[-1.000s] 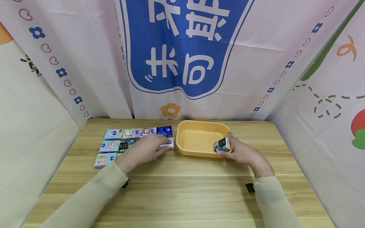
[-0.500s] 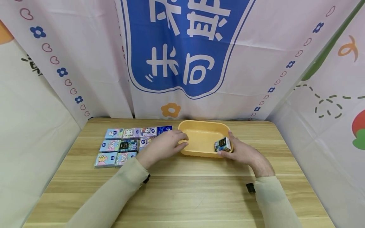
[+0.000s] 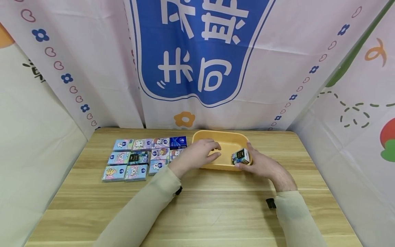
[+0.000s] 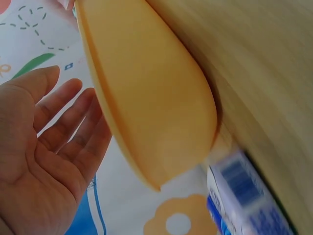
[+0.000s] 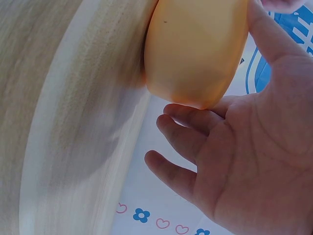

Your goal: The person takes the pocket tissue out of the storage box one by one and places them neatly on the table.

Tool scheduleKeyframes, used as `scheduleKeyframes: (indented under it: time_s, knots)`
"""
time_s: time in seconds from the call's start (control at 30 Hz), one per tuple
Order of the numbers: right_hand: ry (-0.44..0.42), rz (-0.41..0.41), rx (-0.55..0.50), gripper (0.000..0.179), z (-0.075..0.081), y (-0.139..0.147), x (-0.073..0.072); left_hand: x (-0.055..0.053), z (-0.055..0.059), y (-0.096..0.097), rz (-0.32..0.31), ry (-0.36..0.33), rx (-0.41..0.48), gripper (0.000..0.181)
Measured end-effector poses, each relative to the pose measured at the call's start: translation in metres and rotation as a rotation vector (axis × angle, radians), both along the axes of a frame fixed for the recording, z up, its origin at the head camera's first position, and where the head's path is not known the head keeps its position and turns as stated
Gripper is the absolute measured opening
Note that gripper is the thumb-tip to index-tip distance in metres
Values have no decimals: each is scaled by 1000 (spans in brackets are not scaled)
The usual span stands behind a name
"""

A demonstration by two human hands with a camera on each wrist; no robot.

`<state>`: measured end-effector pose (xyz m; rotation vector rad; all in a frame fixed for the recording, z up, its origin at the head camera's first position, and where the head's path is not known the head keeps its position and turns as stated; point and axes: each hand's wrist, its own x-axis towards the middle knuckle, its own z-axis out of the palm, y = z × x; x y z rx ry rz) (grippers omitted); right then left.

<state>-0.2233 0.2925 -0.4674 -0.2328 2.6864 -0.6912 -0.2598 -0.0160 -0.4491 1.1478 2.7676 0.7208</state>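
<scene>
A yellow plastic bin [image 3: 226, 136] stands at the back middle of the table. Inside its right end leans one dark floral tissue pack [image 3: 240, 156]. My left hand [image 3: 197, 154] hovers over the bin's left part, fingers loosely bent; its palm is bare in the left wrist view, beside the bin wall [image 4: 151, 88]. My right hand [image 3: 262, 164] grips the bin's right end, thumb at the front rim close to the pack. In the right wrist view several fingers curve beneath the bin's end [image 5: 195, 58].
Left of the bin, several small tissue packs [image 3: 118, 158] lie in neat rows, a dark blue pack [image 3: 178, 141] at the back right of them. A printed curtain [image 3: 213, 116] hangs behind the wooden table [image 3: 210, 212].
My left hand has moved right from the tissue packs to over the bin, uncovering the packs beneath it. My right hand, the bin and the pack inside have stayed put.
</scene>
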Motion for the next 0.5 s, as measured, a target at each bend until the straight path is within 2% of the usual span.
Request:
scheduleKeyframes:
  time_s: [0.5]
  knots:
    - [-6,17,-36,129,-2,3,-3,-9,-12,55,8,-49,-33,39]
